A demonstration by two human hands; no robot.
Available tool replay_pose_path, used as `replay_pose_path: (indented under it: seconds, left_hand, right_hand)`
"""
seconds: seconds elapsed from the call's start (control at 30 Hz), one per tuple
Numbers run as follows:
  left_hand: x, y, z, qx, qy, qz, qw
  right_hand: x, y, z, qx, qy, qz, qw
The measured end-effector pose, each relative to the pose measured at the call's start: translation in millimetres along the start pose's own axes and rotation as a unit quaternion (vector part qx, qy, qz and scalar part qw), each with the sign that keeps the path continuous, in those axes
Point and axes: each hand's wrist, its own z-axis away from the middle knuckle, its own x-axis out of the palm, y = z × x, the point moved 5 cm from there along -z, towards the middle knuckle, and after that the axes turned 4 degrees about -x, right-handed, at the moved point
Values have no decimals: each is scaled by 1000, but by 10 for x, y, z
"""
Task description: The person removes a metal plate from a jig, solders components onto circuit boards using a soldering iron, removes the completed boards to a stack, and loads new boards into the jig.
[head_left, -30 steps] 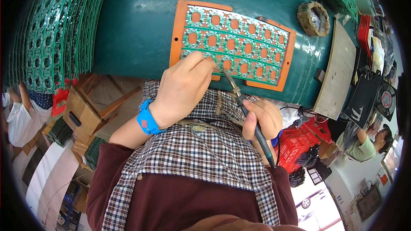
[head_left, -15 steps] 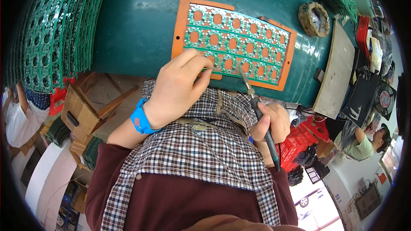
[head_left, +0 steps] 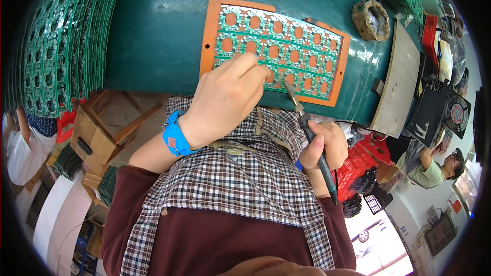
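A panel of green circuit boards [head_left: 284,65] with round holes lies in an orange frame [head_left: 339,78] on the green table [head_left: 158,36]. My left hand [head_left: 222,94], a blue band at its wrist, bends over the panel's near row. Its thumb and fingertips are pinched together; whatever they hold is too small or hidden. In my right hand [head_left: 330,145] is a soldering iron [head_left: 305,124], gripped by its dark handle. The iron's metal tip points up and left, at the near row just right of my left fingertips. I cannot tell whether it touches.
Tall rows of green circuit panels [head_left: 61,46] stand at the left. Back right sits a rough brown ring-shaped dish [head_left: 360,23] beside a grey board [head_left: 389,84]. Farther right are a black fan [head_left: 456,118], red crates [head_left: 353,174] and another person [head_left: 429,166]. More panels stand at the far right corner.
My left hand has shifted right along the near row, still pinched. The soldering iron tip has moved only slightly. The whole view has slid a little to the left.
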Motion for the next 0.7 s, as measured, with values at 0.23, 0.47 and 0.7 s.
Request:
replay_pose_path:
  seconds: [0.23, 0.47, 0.7]
  left_hand:
    - [-170, -110, -72, -18, 104, -44, 993]
    - [-23, -147, -93, -6, 80, -78, 994]
    - [3, -152, -107, -13, 66, -58, 996]
  right_hand:
    - [55, 21, -200, 7, 36, -32, 999]
    - [221, 39, -314, 2, -34, -21, 999]
    - [261, 70, -291, -7, -33, -27, 999]
